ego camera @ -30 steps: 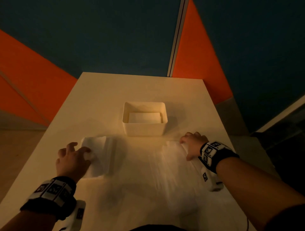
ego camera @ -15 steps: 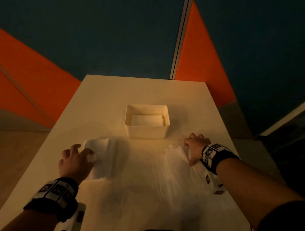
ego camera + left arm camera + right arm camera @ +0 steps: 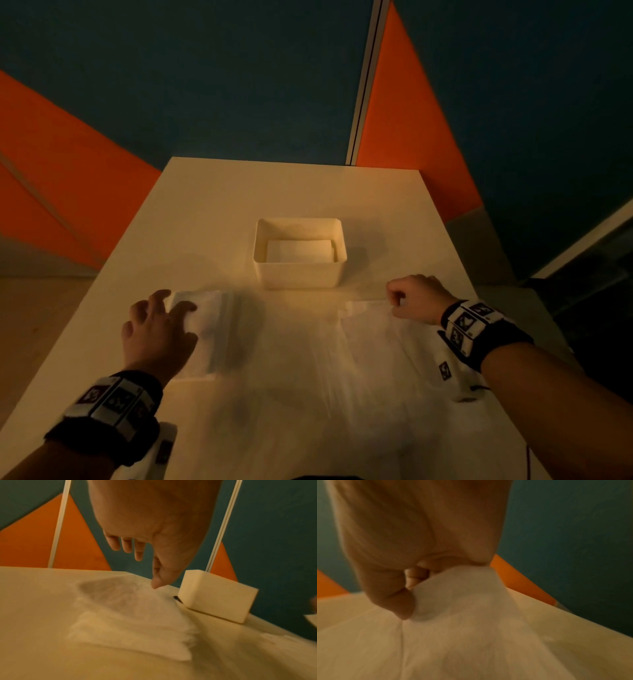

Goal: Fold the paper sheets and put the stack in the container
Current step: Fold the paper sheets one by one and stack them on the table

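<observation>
a pale cream table [image 3: 212, 219] fills the middle of the head view, long and rectangular, lit warm and dim from above so that soft shadows pool round everything on it. behind it the wall [image 3: 212, 85] is dark teal with big orange triangular panels [image 3: 58, 171] on either side, and a thin pale vertical strip [image 3: 364, 82] runs down to the table's far edge. to the right a grey ledge and darker floor show past the table's side.

the white container [image 3: 299, 274] sits at the table's centre, beyond both hands, with a folded white sheet [image 3: 298, 250] lying flat in its bottom.

the left hand [image 3: 156, 334] is spread over a folded stack of paper [image 3: 214, 329] on the left of the table, fingers apart and loosely bent; in the left wrist view the fingertips hang just above the blurred stack [image 3: 133, 622] and grip nothing.

the right hand [image 3: 416, 298] is closed in a pinch on the far edge of a paper sheet [image 3: 370, 339] that lies spread near the right side; the right wrist view shows thumb and curled fingers [image 3: 418, 574] clamped on a raised fold of the sheet [image 3: 462, 601].
</observation>
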Demonstrator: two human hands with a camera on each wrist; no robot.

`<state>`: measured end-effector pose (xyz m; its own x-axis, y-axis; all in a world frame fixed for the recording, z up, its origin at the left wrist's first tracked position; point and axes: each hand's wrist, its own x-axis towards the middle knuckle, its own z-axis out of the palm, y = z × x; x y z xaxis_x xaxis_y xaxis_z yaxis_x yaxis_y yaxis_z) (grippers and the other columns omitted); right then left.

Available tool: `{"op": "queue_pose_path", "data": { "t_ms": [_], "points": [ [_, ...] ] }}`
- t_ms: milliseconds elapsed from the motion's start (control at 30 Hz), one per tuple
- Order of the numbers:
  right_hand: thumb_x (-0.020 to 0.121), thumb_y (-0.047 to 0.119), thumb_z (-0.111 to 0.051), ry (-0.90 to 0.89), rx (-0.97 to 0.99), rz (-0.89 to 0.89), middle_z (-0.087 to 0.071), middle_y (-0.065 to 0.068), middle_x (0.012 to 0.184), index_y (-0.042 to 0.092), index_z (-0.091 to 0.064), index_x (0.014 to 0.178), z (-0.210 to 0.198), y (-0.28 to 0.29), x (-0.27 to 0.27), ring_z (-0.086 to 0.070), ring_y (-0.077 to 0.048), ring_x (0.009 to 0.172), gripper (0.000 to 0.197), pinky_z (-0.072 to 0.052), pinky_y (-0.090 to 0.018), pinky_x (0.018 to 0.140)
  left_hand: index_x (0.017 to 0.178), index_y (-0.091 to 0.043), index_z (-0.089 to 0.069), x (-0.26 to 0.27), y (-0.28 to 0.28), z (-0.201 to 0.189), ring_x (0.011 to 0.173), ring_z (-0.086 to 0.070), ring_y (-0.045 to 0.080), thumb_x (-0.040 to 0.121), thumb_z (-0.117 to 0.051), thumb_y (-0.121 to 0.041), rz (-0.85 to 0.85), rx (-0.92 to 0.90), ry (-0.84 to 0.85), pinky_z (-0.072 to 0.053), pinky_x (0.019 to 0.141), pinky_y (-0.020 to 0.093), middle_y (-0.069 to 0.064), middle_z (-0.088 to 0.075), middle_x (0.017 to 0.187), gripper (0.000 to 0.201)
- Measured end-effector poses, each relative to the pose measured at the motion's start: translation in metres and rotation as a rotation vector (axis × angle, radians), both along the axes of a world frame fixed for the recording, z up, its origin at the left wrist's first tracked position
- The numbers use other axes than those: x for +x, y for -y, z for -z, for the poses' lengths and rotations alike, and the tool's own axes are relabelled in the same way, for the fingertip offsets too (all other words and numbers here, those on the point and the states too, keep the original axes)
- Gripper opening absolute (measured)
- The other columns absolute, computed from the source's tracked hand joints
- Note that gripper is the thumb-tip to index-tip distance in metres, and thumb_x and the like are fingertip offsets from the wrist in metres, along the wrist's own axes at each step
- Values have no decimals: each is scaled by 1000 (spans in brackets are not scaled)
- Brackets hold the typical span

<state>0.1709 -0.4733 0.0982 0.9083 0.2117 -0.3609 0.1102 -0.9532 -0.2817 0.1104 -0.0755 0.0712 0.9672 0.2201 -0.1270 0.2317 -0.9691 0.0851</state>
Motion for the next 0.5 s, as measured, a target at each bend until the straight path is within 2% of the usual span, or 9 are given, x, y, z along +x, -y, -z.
{"op": "queue_pose_path", "data": {
  "t_ms": [67, 133, 200, 233, 267, 300, 367, 433, 500],
  "points": [
    [77, 2, -64, -43, 265, 53, -48, 7, 64, 22, -47, 63, -16, -6, -1, -45, -9, 62, 30, -39, -26, 66, 123, -34, -56, 5, 12, -6, 130, -26, 35, 78, -69, -38, 73, -72, 33, -33, 101, 52, 5, -33, 145, 47],
    [77, -6, -61, -45, 485, 113, -45, 5, 60, 17, -47, 65, -33, -17, -5, -40, -5, 55, 30, -35, -21, 57, 119, -37, -58, 11, 28, -11, 128, -35, 30, 80, -67, -43, 182, -201, 6, -33, 103, 48, 1, -42, 141, 40],
    [81, -8, -59, -23, 680, 189, -52, 0, 62, 15, -51, 71, -47, -30, -9, -47, -7, 56, 26, -39, -19, 55, 110, -35, -62, 15, 50, -17, 119, -46, 21, 82, -67, -43, 188, -534, -103, -36, 100, 36, -2, -52, 130, 29],
    [83, -7, -59, -3, 766, 236, -57, -3, 65, 15, -52, 74, -52, -36, -10, -51, -10, 58, 25, -42, -20, 55, 108, -33, -63, 13, 62, -22, 114, -49, 17, 82, -67, -42, 151, -725, -219, -37, 96, 30, -4, -54, 125, 28],
    [84, -7, -59, 19, 853, 283, -62, -5, 68, 15, -53, 77, -56, -43, -12, -55, -11, 59, 24, -45, -21, 54, 110, -32, -63, 12, 73, -26, 112, -51, 14, 79, -68, -48, 133, -888, -353, -38, 93, 27, -6, -56, 122, 36],
    [85, -8, -58, 33, 949, 330, -65, -7, 71, 15, -53, 81, -60, -49, -15, -58, -13, 58, 23, -46, -21, 53, 112, -34, -61, 11, 81, -29, 110, -53, 11, 70, -68, -62, 160, -989, -478, -39, 90, 25, -10, -57, 121, 51],
    [85, -9, -57, 32, 1135, 408, -69, -9, 76, 15, -53, 87, -64, -60, -21, -63, -15, 59, 24, -49, -22, 52, 115, -36, -57, 9, 94, -31, 110, -57, 10, 43, -67, -82, 184, -1170, -628, -44, 88, 25, -11, -60, 121, 86],
    [86, -9, -57, 22, 1249, 469, -72, -9, 83, 15, -54, 92, -64, -68, -27, -66, -16, 64, 25, -51, -24, 53, 118, -28, -57, 10, 102, -33, 110, -60, 19, 43, -73, -77, 120, -1416, -606, -50, 90, 31, 0, -63, 121, 91],
    [86, -8, -57, 4, 1295, 506, -72, -10, 89, 15, -54, 98, -60, -72, -32, -67, -15, 68, 26, -52, -25, 54, 120, -21, -58, 14, 109, -37, 109, -62, 25, 62, -77, -56, 1, -1641, -476, -54, 87, 34, 8, -65, 121, 70]
  ]
}}
